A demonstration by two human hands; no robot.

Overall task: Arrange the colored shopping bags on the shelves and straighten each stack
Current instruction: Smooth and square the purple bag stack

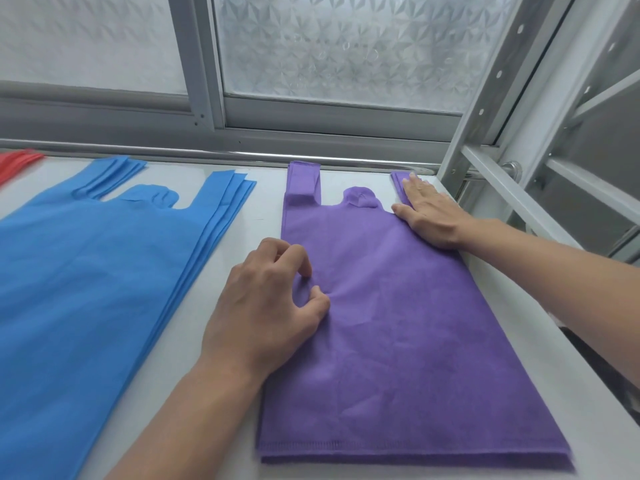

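Observation:
A stack of purple shopping bags (pixel 391 323) lies flat on the white shelf (pixel 266 188), handles pointing toward the window. My left hand (pixel 266 306) rests on the stack's left edge, its fingers curled and thumb and fingertips pinching a fold of the purple fabric. My right hand (pixel 429 213) lies flat with straight fingers, pressing down on the stack's right handle and upper right corner. To the left, a stack of blue shopping bags (pixel 86 289) lies fanned out, its right edges staggered. A corner of a red bag stack (pixel 17 161) shows at the far left.
A frosted sliding window (pixel 346 46) in a grey frame runs behind the shelf. A white perforated metal shelf upright (pixel 498 74) and crossbars (pixel 519 195) stand at the right, close to my right hand. The shelf's right edge runs just beside the purple stack.

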